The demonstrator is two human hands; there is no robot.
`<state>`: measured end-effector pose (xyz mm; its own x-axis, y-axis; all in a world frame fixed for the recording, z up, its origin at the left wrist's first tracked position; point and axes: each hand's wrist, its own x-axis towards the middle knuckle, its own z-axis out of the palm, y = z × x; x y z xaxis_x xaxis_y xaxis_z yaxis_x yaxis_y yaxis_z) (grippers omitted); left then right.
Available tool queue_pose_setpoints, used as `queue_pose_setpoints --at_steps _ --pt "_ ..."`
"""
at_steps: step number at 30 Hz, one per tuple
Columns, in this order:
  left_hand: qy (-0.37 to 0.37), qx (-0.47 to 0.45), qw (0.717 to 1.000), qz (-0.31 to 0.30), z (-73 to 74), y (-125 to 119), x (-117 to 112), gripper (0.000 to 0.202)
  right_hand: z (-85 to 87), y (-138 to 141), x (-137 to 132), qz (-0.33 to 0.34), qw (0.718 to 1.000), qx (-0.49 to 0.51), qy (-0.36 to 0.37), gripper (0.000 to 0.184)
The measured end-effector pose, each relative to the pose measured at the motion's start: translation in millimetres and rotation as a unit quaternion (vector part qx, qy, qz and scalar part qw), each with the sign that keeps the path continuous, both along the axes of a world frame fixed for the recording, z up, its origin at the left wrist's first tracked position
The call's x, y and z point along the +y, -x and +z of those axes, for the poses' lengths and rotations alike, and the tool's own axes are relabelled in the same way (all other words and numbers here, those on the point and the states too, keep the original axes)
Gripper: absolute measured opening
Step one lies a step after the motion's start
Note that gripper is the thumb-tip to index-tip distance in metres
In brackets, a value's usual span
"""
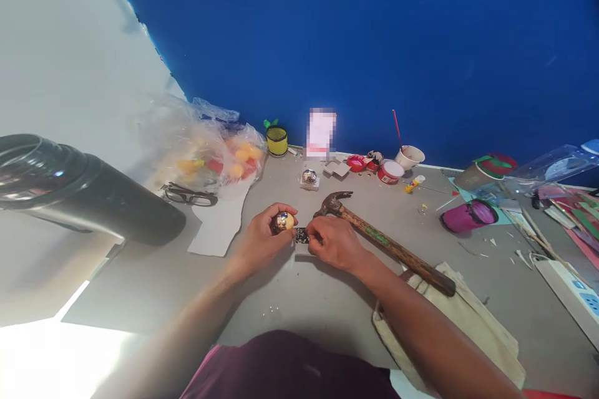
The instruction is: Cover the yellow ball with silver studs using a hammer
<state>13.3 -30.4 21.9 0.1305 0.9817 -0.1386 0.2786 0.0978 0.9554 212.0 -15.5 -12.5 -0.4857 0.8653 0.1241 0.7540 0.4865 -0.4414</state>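
Note:
My left hand [266, 234] is closed around a small yellow ball or egg shape [284, 221], partly covered with shiny silver pieces. Close beside it, my right hand [334, 242] has its fingers pinched together over a small open box [305, 250] of dark, glittering bits. Whatever is between those fingertips is too small to make out. Beyond both hands, a second ball covered in silver pieces [309, 176] rests on a small white box. A claw hammer [388, 243] with a wooden handle lies just to the right of my right hand.
A cloth bag [463, 318] lies under the hammer's handle end. To the left are eyeglasses [191, 195], a clear plastic bag [210, 149] and a large dark cylinder [103, 193]. Paint pots [390, 171], a paper cup [410, 156], a purple tin [468, 217] and a power strip [571, 290] stand rightward.

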Motion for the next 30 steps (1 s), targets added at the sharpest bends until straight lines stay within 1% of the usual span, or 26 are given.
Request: queue_pose_setpoints --at_steps 4,8,10,12,16,19,21,23,25,28,30 --pt "0.002 0.005 1.0 0.003 -0.1 1 0 0.03 5.2 0 0 -0.029 0.998 0.049 0.016 0.012" --pt "0.003 0.026 1.0 0.01 2.0 0 0 0.03 8.3 0 1 -0.03 0.991 0.125 0.034 0.01" --pt "0.001 0.023 1.0 0.008 2.0 0 0 0.03 8.1 0 2 -0.039 0.982 0.173 0.061 0.006" --pt "0.001 0.018 1.0 0.002 1.4 0 0 0.03 7.6 0 3 -0.05 0.968 0.221 0.104 0.004" --pt "0.01 0.01 1.0 0.0 1.8 -1 1 0.028 7.2 0 6 -0.075 0.92 0.342 0.179 0.012" --pt "0.014 -0.001 1.0 -0.002 3.8 -3 0 0.026 6.4 -2 8 -0.069 0.881 0.411 0.223 0.018" --pt "0.017 -0.003 1.0 -0.006 5.1 -4 -1 0.026 4.9 -3 11 -0.068 0.85 0.447 0.269 0.023" --pt "0.019 0.001 1.0 -0.006 6.1 -4 -2 0.026 2.9 -4 12 -0.076 0.813 0.484 0.314 0.028" --pt "0.019 0.007 1.0 -0.004 6.5 -5 -3 0.026 1.3 -5 14 -0.082 0.781 0.514 0.345 0.032" --pt "0.019 0.018 1.0 -0.005 6.5 -5 -3 0.026 0.9 -6 14 -0.082 0.744 0.548 0.373 0.034" --pt "0.02 0.023 0.999 -0.009 6.7 -5 -4 0.027 1.9 -7 14 -0.079 0.727 0.563 0.385 0.035"
